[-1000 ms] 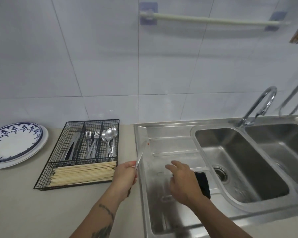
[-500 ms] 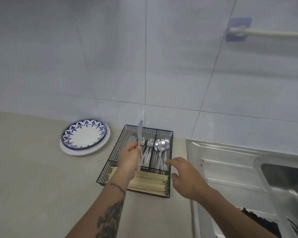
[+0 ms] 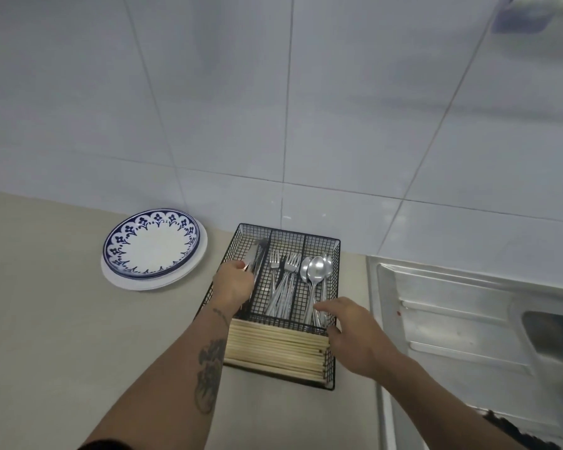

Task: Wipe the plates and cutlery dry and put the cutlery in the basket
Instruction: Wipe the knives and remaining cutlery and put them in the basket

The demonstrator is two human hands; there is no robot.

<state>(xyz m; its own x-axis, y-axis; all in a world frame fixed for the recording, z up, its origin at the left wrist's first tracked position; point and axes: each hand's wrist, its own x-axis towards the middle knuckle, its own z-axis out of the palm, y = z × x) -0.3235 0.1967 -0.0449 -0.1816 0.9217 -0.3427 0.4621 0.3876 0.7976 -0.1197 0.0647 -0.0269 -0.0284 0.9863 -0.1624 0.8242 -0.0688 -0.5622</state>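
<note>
- The left hand (image 3: 233,285) reaches into the left compartment of the black wire basket (image 3: 333,368), its grip closed around a knife (image 3: 253,262) lying lengthwise there.
- The right hand (image 3: 355,336) hovers over the basket's right edge, fingers spread loose, its grip holding nothing.
- Forks (image 3: 285,277) fill the middle compartment, spoons (image 3: 316,271) the right, chopsticks (image 3: 273,347) the front one.
- Stacked plates (image 3: 153,248) sit on the counter (image 3: 46,336) left of the basket; the sink drainboard (image 3: 452,319) is to its right.
</note>
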